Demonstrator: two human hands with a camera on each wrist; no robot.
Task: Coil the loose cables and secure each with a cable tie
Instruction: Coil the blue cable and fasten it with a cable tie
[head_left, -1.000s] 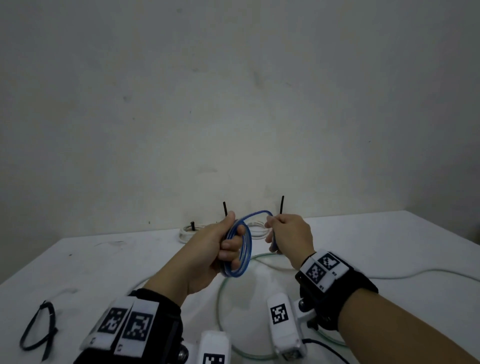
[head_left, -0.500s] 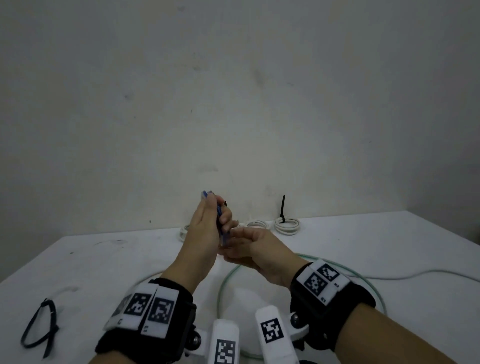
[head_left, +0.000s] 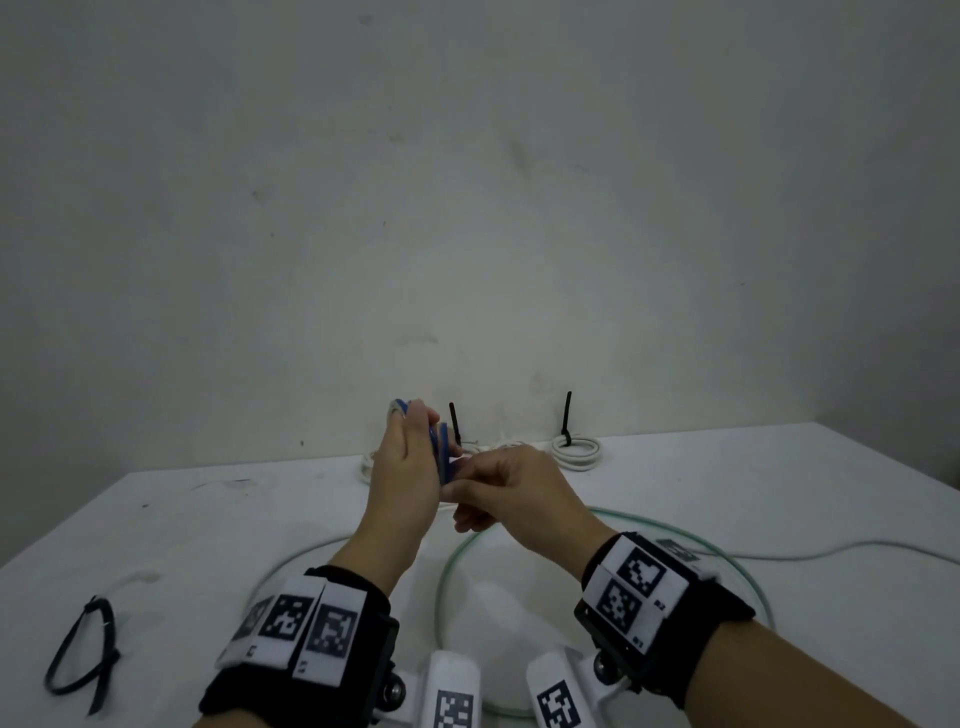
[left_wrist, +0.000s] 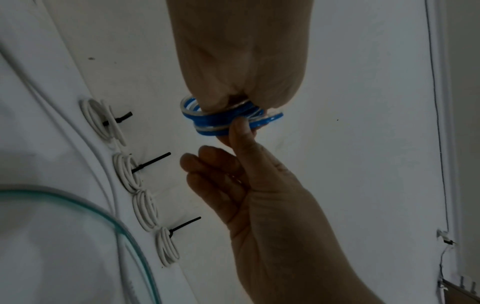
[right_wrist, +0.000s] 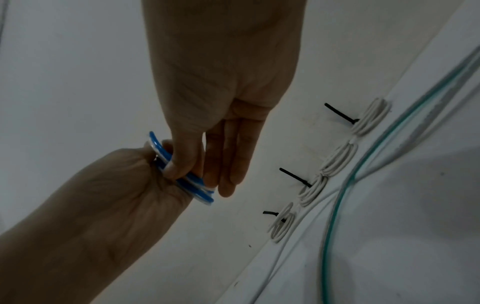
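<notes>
A small coil of blue and clear cable is held in the air above the white table, edge-on to the head view. My left hand grips it from the left, fingers curled round the loops. My right hand meets it from the right. Its thumb and forefinger pinch the coil, and the other fingers lie nearly straight beside it. Most of the coil is hidden inside the left hand. No cable tie shows on it.
Several small white cable coils with upright black ties line the table's back edge by the wall. A loose green cable loops under my wrists. A white cable trails right. Black cable ties lie front left.
One second ago the blue coil faced me, open between both hands. Now it stands edge-on and higher, pressed flat in the left hand, with the right hand drawn close against it.
</notes>
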